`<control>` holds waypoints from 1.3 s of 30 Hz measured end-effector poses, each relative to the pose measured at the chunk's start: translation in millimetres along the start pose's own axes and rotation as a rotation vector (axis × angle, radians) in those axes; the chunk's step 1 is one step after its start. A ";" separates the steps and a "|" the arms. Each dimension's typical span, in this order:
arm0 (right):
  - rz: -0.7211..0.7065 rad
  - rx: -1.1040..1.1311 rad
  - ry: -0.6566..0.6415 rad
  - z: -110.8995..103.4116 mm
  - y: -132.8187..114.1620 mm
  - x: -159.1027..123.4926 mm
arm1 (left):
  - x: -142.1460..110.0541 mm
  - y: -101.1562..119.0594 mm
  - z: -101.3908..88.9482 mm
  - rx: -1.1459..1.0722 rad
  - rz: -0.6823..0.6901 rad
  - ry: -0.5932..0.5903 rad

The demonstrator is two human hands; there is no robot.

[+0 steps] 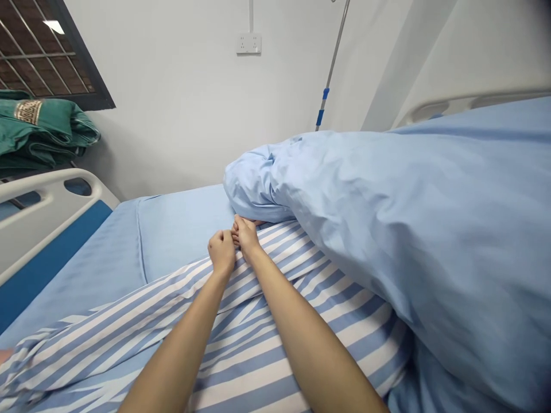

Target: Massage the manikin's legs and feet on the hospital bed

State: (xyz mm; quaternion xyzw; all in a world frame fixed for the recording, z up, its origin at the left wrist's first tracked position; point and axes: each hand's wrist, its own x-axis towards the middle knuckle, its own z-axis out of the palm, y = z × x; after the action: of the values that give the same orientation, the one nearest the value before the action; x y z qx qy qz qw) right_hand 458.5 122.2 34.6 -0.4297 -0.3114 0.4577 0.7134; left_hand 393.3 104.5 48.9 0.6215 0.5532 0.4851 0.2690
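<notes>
Left hand point(222, 252) and right hand point(246, 236) pinch blue-striped cloth point(275, 275); it lies creased.

Hands: fingertips of the left hand point(222, 251) and right hand point(246, 236) curl out of sight; any grip on the striped duvet cover point(275, 269) cannot be told.
Left edge: folded green cloth point(38, 129) and bed rail point(43, 209) cut off.
Top edge: drip stand pole point(333, 63) cut off.
Lower left edge: pale patch point(3, 355) too small to tell.

Folded green cloth point(41, 129) by wall; white wall socket point(248, 43); IV pole point(331, 63); bed rail point(43, 212).
</notes>
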 end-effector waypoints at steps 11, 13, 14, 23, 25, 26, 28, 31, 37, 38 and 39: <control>-0.246 -0.595 0.113 1.9 -3.4 -3.3 | -5.9 -18.0 6.0 0.385 0.018 -0.031; -0.249 -0.779 0.088 2.6 -16.3 -4.5 | -6.5 -17.1 4.8 0.392 0.011 -0.054; -0.264 -0.845 0.054 2.0 -23.0 -4.8 | -6.9 -16.5 4.6 0.394 0.011 -0.066; -0.359 -1.014 -0.004 -29.7 -15.7 -7.6 | -8.9 -13.9 9.6 0.422 0.017 -0.079; -0.373 -0.926 0.008 -32.6 -11.5 -7.1 | -8.3 -14.1 9.5 0.420 0.034 -0.108; -0.387 -0.868 0.007 -33.2 -11.4 -6.3 | -6.7 -13.5 9.1 0.408 0.039 -0.138; -0.392 -0.755 0.011 -34.1 -13.7 -3.9 | 0.0 -9.6 8.9 0.356 0.037 -0.201; -0.339 -0.624 0.012 -35.9 -17.7 1.2 | 16.3 5.6 13.3 0.263 0.035 -0.206; -0.213 -0.418 0.019 -41.5 -19.5 8.4 | 26.8 31.1 43.4 -0.066 0.016 -0.049; -0.207 -0.410 0.031 -41.9 -19.7 8.8 | 23.4 29.0 47.9 -0.055 -0.007 -0.043; -0.209 -0.409 0.046 -42.1 -19.8 9.0 | 19.3 25.3 51.4 -0.020 -0.020 -0.044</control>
State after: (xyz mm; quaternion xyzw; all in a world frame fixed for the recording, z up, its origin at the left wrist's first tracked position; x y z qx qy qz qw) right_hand 504.9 112.5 34.5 -0.5409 -0.4241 0.2990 0.6619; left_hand 448.8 127.0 57.0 0.6237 0.5484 0.4742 0.2922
